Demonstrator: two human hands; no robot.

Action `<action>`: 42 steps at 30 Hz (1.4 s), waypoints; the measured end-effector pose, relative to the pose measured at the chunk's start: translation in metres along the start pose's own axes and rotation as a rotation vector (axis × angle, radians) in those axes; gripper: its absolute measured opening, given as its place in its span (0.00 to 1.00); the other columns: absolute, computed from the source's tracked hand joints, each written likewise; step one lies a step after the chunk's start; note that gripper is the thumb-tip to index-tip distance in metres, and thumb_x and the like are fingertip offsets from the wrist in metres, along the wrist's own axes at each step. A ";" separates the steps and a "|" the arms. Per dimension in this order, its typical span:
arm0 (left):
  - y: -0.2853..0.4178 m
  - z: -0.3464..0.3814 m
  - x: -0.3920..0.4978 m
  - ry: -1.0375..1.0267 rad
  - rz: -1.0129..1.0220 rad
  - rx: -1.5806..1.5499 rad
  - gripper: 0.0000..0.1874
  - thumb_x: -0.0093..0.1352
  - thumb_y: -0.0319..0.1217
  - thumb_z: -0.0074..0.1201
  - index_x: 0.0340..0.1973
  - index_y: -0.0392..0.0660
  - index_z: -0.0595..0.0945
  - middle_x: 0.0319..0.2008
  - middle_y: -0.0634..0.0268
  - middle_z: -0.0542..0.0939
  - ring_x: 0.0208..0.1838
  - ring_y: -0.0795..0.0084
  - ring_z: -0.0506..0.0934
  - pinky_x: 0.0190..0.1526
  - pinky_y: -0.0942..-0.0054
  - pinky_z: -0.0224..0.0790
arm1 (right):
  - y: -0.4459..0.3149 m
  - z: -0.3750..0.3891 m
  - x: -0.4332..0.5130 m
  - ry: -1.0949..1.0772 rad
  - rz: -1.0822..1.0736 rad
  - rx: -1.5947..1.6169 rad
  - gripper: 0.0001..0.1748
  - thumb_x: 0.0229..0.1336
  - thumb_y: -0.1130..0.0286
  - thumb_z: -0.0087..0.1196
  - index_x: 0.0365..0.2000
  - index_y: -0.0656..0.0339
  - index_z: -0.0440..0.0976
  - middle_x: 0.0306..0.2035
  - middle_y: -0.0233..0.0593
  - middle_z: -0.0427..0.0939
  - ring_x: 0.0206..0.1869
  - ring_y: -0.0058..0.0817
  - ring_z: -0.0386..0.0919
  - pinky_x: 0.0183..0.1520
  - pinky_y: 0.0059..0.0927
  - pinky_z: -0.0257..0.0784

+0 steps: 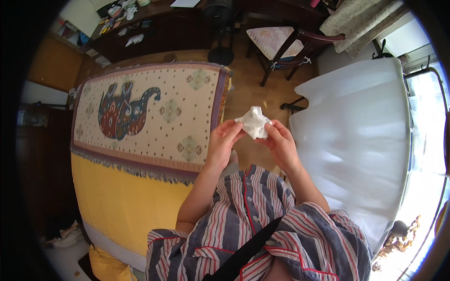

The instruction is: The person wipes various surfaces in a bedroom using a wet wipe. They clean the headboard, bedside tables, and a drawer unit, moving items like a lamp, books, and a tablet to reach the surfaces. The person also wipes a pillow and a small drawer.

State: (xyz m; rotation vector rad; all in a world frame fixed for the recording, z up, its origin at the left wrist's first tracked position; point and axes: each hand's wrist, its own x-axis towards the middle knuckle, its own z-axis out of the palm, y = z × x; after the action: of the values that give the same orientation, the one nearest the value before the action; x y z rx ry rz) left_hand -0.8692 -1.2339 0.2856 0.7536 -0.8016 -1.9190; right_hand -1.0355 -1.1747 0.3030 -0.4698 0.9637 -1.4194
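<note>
A crumpled white tissue (255, 123) is stretched between my two hands in front of my striped shirt (242, 207). My left hand (226, 138) pinches its left corner between thumb and fingers. On the other side, my right hand (280, 141) grips the right edge the same way, thumb on top. The middle of the tissue is bunched, and one corner sticks up away from me. Both hands are raised above the wooden floor (269, 95), between the bed and a white-covered rack.
To the left, an elephant-patterned blanket (140, 77) with fringe lies over a bed with a yellow sheet (116, 196). A white cover (351, 140) hangs over a rack at right. Ahead stand a cushioned chair (269, 40), a black fan (220, 54) and a dark cluttered desk (158, 38).
</note>
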 end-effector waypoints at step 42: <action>0.278 -0.232 0.757 0.322 -0.355 0.106 0.28 0.71 0.42 0.55 0.62 0.43 0.68 0.58 0.63 0.72 0.58 0.68 0.72 0.55 0.61 0.72 | -0.157 -0.003 0.990 0.371 -0.195 -0.567 0.09 0.59 0.69 0.59 0.26 0.58 0.70 0.22 0.26 0.70 0.24 0.15 0.67 0.22 0.21 0.62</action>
State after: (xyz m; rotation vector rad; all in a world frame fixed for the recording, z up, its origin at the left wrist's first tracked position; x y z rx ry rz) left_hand -0.8660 -2.0703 0.2231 1.3043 -0.6002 -1.9978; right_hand -1.2551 -2.1405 0.1508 -0.7461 1.6754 -1.4236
